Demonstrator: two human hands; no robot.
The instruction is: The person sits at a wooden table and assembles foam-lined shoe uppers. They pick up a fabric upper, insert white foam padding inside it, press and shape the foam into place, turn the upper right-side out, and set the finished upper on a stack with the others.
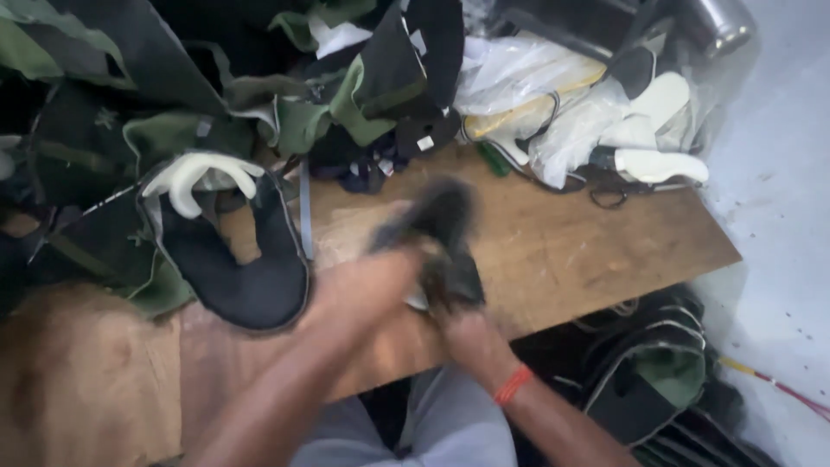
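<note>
Closest to us are our own forearms, with an orange band [513, 384] round the right wrist and grey trousers [432, 428] below. Both hands meet over the near edge of the wooden board [562, 246]. The left hand [367, 290] and right hand [467, 333] are both clamped on a dark shoe upper [441, 238], which is lifted a bit above the board and pretty blurred, so we can't make out details.

Just left of it a black shoe upper on a white last [229, 251] lies on the board, toe toward us. Behind sits a heap of green and black fabric pieces [285, 95]. Far right there's a clear bag of white soles [644, 130], with a metal flask [718, 26] at the corner. More stitched uppers [648, 376] are stacked on the floor, bottom right.
</note>
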